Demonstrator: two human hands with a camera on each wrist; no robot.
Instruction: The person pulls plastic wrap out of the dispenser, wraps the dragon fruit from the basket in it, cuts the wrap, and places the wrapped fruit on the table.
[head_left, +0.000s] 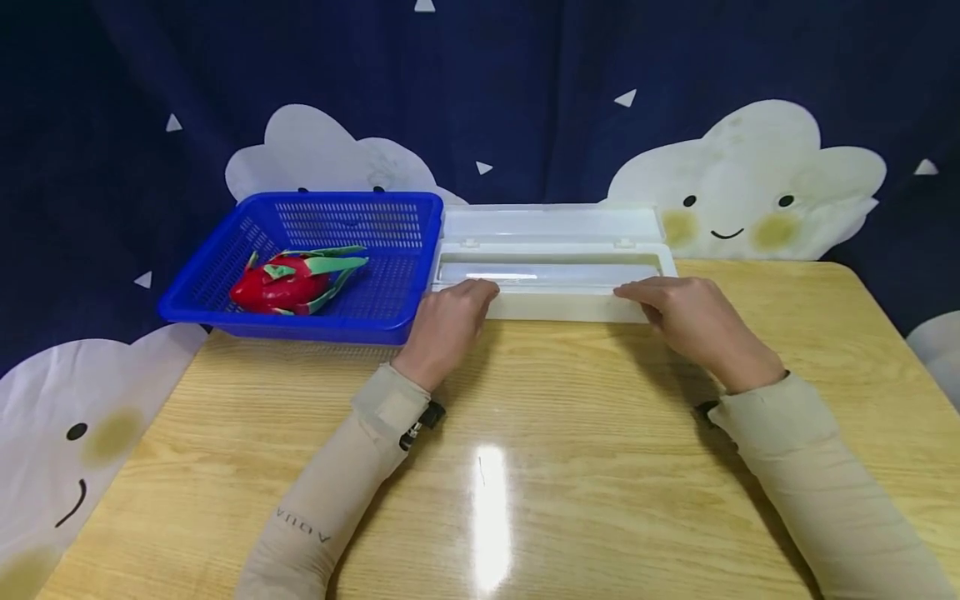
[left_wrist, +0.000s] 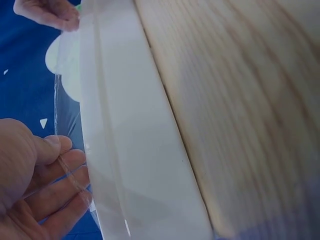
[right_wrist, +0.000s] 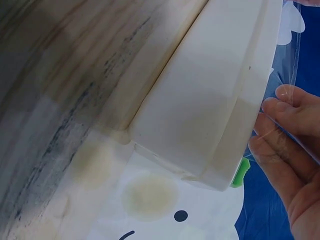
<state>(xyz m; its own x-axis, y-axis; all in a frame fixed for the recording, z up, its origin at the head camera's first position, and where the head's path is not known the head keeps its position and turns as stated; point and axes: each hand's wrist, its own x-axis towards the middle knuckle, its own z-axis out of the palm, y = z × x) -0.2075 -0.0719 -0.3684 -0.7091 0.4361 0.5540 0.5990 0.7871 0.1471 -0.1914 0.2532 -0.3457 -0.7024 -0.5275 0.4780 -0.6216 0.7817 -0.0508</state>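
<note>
A white cling film dispenser (head_left: 558, 307) lies along the back of the table with its hinged lid (head_left: 551, 222) raised. A sheet of clear cling film (left_wrist: 69, 112) stands out from its front edge. My left hand (head_left: 447, 329) pinches the film's edge between thumb and forefinger near the dispenser's left end, the other fingers behind the film. Near the right end, my right hand (head_left: 693, 325) pinches the same edge, and the film (right_wrist: 286, 67) stretches between both hands. In the right wrist view, a small green part (right_wrist: 241, 173) shows at the dispenser's end.
Left of the dispenser stands a blue plastic basket (head_left: 300, 327), close beside it, holding a red dragon fruit (head_left: 277, 287) with green leaves. The wooden table (head_left: 570, 467) extends toward me. A dark blue curtain (head_left: 525, 92) with cloud faces hangs behind.
</note>
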